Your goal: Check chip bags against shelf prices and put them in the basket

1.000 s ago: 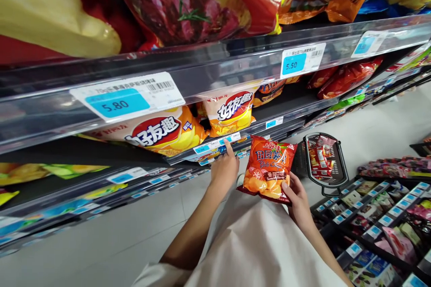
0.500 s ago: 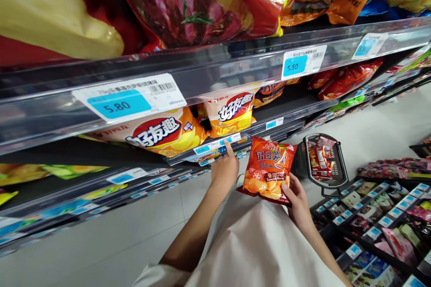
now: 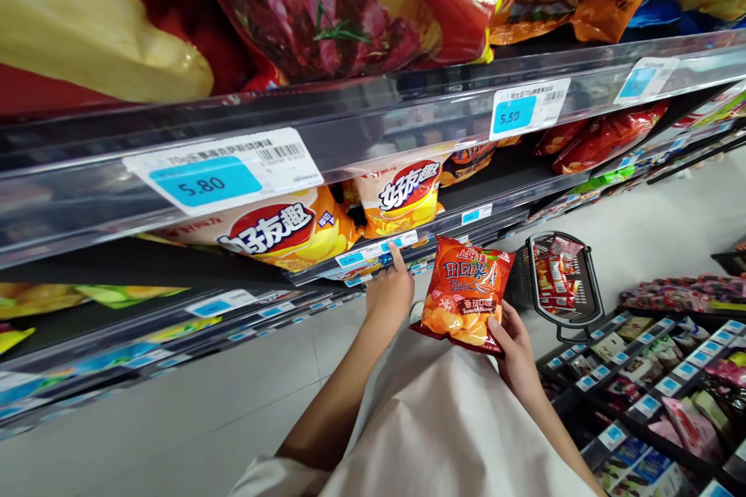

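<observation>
Lying left of right grip (image 3: 514, 342); red chip bag (image 3: 465, 293); corner pinched

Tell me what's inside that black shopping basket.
Inside the black basket are several red packets, with a pinkish one near one end. Anything beneath them is covered and can't be seen.

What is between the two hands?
In the head view, a red chip bag is between the left hand and the right hand, which holds it.

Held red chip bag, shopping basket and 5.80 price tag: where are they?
Held red chip bag (image 3: 466, 291): head view, middle of its front.
Shopping basket (image 3: 521, 279): head view, outer side wall.
5.80 price tag (image 3: 207, 180): head view, blue panel.
</observation>
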A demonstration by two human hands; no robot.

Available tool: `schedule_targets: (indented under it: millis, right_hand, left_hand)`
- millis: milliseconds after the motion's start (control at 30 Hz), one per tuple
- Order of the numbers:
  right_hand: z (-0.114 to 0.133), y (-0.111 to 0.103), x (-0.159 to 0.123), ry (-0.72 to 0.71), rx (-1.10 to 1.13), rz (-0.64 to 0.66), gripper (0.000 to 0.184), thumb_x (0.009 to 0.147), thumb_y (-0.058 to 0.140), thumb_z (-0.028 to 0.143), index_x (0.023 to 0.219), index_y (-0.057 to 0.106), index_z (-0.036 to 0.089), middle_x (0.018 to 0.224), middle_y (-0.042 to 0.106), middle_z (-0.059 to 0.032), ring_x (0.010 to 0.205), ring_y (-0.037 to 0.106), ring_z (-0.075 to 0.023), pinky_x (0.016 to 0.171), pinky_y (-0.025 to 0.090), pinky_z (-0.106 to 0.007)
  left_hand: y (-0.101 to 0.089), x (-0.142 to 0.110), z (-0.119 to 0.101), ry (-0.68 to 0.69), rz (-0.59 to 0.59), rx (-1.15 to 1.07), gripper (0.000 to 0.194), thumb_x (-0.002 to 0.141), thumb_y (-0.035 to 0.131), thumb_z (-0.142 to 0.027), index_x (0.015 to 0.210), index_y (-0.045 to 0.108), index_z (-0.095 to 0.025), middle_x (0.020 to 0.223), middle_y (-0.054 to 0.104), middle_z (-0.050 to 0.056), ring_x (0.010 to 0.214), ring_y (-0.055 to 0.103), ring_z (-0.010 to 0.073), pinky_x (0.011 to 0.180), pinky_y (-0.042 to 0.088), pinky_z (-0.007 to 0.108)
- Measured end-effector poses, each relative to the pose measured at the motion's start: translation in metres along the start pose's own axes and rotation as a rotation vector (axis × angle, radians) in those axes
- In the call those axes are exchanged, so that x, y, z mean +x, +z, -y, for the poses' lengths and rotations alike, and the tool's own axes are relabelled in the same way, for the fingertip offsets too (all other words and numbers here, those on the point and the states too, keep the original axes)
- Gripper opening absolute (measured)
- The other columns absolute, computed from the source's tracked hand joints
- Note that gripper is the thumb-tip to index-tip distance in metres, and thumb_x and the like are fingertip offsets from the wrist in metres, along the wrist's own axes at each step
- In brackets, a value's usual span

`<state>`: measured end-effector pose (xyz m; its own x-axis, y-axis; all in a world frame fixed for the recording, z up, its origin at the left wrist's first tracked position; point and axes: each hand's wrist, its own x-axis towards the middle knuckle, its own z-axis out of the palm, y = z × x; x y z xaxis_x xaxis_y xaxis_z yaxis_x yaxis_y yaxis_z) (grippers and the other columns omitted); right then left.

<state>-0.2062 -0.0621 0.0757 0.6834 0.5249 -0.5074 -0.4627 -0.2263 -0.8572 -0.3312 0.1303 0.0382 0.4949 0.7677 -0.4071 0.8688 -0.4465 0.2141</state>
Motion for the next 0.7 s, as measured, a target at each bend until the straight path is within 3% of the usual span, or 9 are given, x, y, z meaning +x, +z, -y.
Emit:
schedule_targets:
  millis: [533,700]
  right_hand:
    - [0.0022,0.004,0.0001,-0.001,-0.004,0.003,0.051,0.07,0.09,0.045,0.113,0.069,0.028,0.12,0.072,-0.0048,0.115,0.065,-0.0306,0.102,0.052,-0.046]
    - [0.0017,0.0041,0.0004,0.001,0.009,-0.007,0.052,0.07,0.09,0.046,0.114,0.069,0.028,0.121,0.072,-0.0052,0.115,0.066,-0.0309,0.103,0.052,-0.046]
  left_hand:
    - [0.0012,-0.0001,0.0007,0.026,-0.004,0.019,0.074,0.1,0.039,-0.024,0.157,0.003,0.008,0.097,0.073,0.02,0.091,0.072,0.0298,0.072,0.055,0.036]
    - [0.0016,-0.0003,0.0006,0.027,-0.002,0.015,0.072,0.101,0.039,-0.023,0.157,0.008,0.009,0.094,0.073,0.02,0.093,0.072,0.0302,0.073,0.054,0.036]
